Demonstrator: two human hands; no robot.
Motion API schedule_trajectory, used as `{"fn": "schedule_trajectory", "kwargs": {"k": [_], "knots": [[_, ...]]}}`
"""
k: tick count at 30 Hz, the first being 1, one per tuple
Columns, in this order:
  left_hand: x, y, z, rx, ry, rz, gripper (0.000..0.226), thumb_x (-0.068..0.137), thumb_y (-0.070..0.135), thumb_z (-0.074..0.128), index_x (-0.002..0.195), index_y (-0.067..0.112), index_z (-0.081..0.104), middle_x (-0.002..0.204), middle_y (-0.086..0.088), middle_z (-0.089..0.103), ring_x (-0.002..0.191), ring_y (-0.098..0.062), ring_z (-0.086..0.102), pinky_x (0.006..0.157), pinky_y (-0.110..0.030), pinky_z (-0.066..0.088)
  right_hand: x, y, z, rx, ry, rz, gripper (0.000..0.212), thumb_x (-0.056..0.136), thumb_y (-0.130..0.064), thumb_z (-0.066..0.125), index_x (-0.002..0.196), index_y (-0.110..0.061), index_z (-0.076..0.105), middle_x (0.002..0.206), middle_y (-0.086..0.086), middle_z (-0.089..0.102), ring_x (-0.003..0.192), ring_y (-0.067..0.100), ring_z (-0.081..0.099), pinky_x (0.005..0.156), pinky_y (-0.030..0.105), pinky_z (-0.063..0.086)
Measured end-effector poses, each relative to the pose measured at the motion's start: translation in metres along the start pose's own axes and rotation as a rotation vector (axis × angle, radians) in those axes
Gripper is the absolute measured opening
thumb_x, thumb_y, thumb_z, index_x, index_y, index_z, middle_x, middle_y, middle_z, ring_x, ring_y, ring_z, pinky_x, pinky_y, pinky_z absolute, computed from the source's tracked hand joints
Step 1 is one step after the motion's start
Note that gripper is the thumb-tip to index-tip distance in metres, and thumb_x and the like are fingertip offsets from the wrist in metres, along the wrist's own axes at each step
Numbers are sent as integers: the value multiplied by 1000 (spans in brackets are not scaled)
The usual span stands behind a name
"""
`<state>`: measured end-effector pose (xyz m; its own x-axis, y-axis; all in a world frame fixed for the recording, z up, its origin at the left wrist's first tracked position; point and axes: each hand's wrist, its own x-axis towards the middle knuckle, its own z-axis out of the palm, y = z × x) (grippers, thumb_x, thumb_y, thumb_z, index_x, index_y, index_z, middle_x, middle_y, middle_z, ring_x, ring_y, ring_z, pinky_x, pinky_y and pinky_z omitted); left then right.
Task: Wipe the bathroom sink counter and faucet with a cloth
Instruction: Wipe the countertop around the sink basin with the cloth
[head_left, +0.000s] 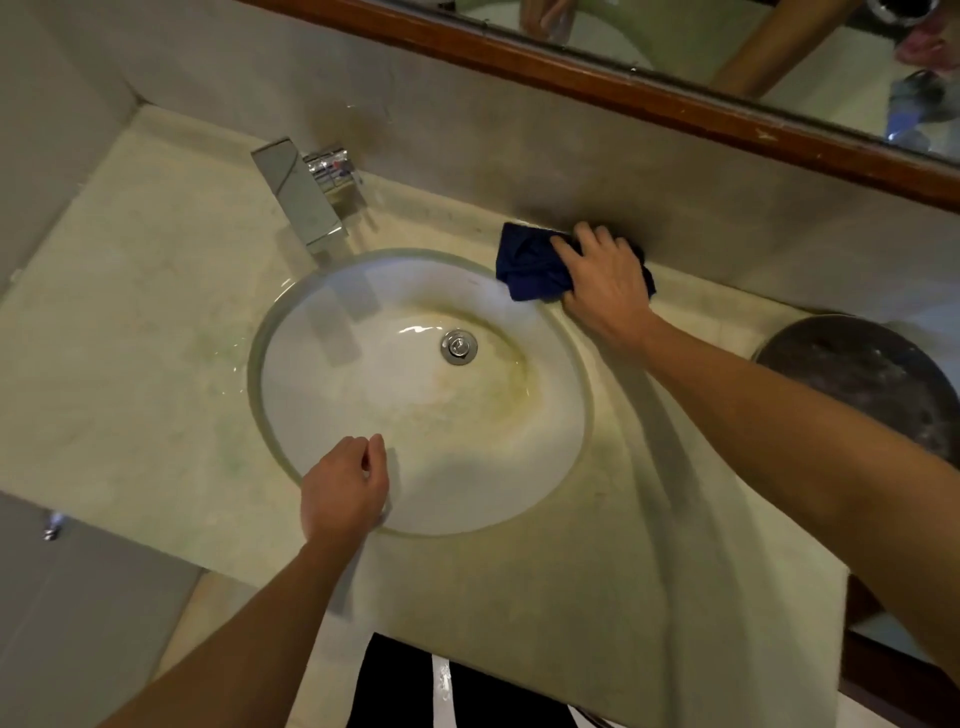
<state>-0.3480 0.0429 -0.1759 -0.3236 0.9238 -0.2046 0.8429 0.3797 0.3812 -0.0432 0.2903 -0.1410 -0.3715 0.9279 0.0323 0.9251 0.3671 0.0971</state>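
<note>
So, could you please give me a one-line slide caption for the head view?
Right hand presses a dark blue cloth on the counter behind the sink; left hand hovers at its rim.

the right hand covers much of the cloth; the dark round pan is cut off.
</note>
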Motion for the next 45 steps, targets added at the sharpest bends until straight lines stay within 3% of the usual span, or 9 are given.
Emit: {"fn": "schedule_trajectory", "kwargs": {"k": [5,10,15,18,22,28,36,40,45], "knots": [[-1,1,0,19,-5,-13,50,106,38,43,62,14,50,59,1,48,52,-16,48,51,-30,34,22,-24,-10,77,-57,143,35,81,-12,65,114,-4,66,117,17,59,92,36,58,65,41,42],[0,-2,1,17,3,16,50,106,37,43,61,16,49,58,2,47,51,-14,47,50,-29,32,33,-31,-1,101,-42,107,45,77,-15,67,121,-7,66,117,15,60,94,35,58,71,42,44],[0,-7,4,-1,7,12,52,107,36,41,60,14,48,56,1,48,51,-17,49,52,-37,43,-1,31,8,88,6,58,66,68,-17,67,134,-11,63,120,17,61,99,39,58,80,44,48],[1,-8,4,3,1,19,52,107,37,41,61,15,49,57,2,48,51,-17,49,53,-38,46,-52,87,14,84,30,101,72,68,-21,61,140,-13,58,119,21,58,99,42,56,82,48,48],[1,-7,4,13,-16,28,54,107,41,40,61,16,50,57,2,49,52,-17,50,54,-38,47,-87,121,15,50,-21,220,71,72,-15,70,142,-14,54,114,21,56,97,43,54,78,48,50],[3,-8,4,19,-38,56,57,106,42,37,59,13,49,56,-1,48,52,-21,49,54,-36,44,-85,97,10,33,-118,148,66,83,-32,67,143,-19,44,118,20,58,78,42,63,57,39,49],[0,-6,-1,21,-50,118,61,107,43,32,57,12,49,54,-4,49,50,-22,49,55,-34,42,-183,26,-1,102,-127,36,67,85,-59,51,141,-23,48,109,10,54,80,35,60,53,39,49],[0,-7,-3,21,-55,129,63,106,45,28,57,12,48,55,-4,50,53,-26,51,60,-38,47,-251,19,-2,120,-73,-76,61,88,-44,60,144,-19,55,103,9,55,80,27,55,54,35,47],[2,-10,-1,23,-61,154,64,105,48,24,59,12,51,56,-6,53,57,-31,53,65,-42,50,-338,39,-7,128,-119,34,70,81,-33,68,147,-16,51,103,11,54,84,27,54,58,33,45]]}}
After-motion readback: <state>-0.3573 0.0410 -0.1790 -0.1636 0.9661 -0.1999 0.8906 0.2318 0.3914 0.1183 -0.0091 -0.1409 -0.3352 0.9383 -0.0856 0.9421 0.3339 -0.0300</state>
